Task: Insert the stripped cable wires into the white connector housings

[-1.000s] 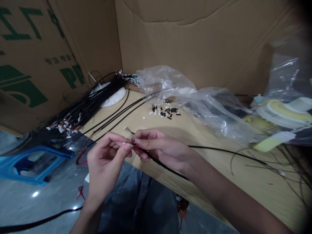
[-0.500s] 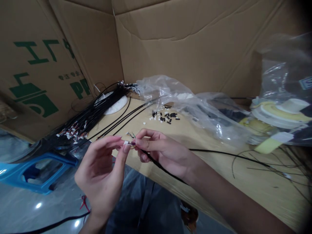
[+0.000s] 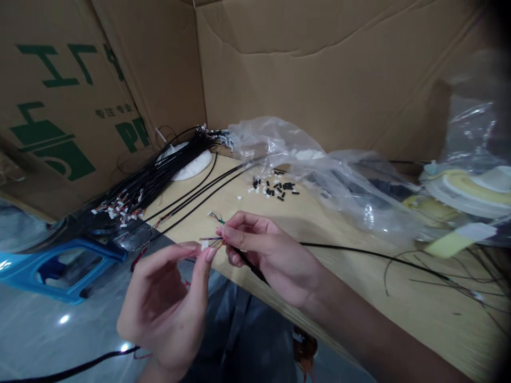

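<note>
My left hand [image 3: 163,308] pinches a small white connector [image 3: 205,245] between thumb and forefinger. My right hand [image 3: 265,250] grips a black cable [image 3: 249,267] close to its stripped end, where thin coloured wires [image 3: 211,240] fan out toward the connector. The two hands nearly touch at the fingertips. A second stripped end with green and coloured wires [image 3: 215,216] sticks out just above my right fingers. The connector's fine details are too small to tell.
A bundle of black cables with white connectors [image 3: 151,175] lies at the left table edge. Small black and white pieces [image 3: 273,189] are scattered on the wooden table [image 3: 399,282], beside a clear plastic bag [image 3: 339,186]. Cardboard walls stand behind; a blue stool [image 3: 59,266] sits on the floor.
My left hand has dropped slightly and turned, with the connector still in its fingertips. The thin wires now show more spread out between my hands, and the view has levelled a little.
</note>
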`<state>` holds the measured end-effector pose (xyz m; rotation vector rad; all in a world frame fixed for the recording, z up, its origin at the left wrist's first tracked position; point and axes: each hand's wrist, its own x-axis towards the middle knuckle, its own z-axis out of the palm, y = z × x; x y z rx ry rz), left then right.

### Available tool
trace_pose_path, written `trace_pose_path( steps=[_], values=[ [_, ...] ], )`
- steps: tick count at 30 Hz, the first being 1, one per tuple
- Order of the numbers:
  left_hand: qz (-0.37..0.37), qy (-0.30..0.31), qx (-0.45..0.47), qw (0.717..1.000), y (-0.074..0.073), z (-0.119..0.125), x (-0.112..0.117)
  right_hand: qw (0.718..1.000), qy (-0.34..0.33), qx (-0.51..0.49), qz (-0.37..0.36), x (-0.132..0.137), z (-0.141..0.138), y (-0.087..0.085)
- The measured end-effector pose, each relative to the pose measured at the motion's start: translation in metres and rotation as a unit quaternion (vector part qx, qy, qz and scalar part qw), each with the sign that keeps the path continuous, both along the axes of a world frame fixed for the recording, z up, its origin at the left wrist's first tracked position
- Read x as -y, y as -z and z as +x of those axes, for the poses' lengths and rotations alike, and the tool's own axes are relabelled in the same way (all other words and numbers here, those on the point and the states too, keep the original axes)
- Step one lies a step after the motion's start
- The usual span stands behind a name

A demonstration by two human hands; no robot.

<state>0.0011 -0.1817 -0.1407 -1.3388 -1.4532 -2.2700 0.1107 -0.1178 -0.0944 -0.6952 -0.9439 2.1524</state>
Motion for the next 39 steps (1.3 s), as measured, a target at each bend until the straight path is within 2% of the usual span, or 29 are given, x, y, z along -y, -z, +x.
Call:
trace_pose_path(
  steps=[4,7,10,17,23,27,32,39],
  values=[
    [0.041,0.031,-0.052,0.997,0.012,-0.01,-0.001,1.0,0.0,0.017,-0.02,0.003,-0.002,0.001],
    [0.003,0.079,-0.083,0.993,0.018,-0.019,0.002,0.999,-0.001,0.033,-0.025,0.005,-0.005,0.001],
    [-0.039,0.116,-0.09,0.988,0.015,-0.023,0.004,0.998,-0.001,0.053,-0.017,0.005,-0.007,0.003],
    [-0.182,0.16,-0.004,0.97,0.002,-0.024,0.005,0.994,0.028,0.077,-0.067,0.005,-0.011,0.019],
    [-0.22,0.144,0.064,0.963,0.021,-0.032,-0.003,0.989,0.021,0.093,-0.11,-0.001,-0.015,0.039],
    [-0.25,0.162,0.116,0.948,0.033,-0.036,-0.011,0.986,0.021,0.104,-0.131,-0.008,-0.018,0.051],
    [-0.269,0.192,0.192,0.924,0.036,-0.044,-0.023,0.986,0.012,0.103,-0.134,-0.017,-0.019,0.061],
    [-0.294,0.282,0.241,0.881,0.039,-0.056,-0.04,0.986,-0.001,0.102,-0.13,-0.025,-0.018,0.065]
  ],
)
